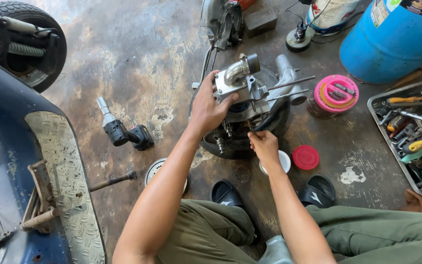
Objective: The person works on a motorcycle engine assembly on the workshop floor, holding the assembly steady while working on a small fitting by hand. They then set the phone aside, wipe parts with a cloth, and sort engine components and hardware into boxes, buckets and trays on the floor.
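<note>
My left hand (208,108) grips engine (242,105) top; right hand (263,145), nearer me, pinches sth small at its lower edge, mid-floor.

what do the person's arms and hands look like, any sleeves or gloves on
Both arms are bare from the frame's lower edge to the wrists, with no sleeves in view. The left hand and right hand wear no gloves, and no rings, watch or wristbands show. The fingers are uncovered. Olive-green trousers show below the arms.
</note>
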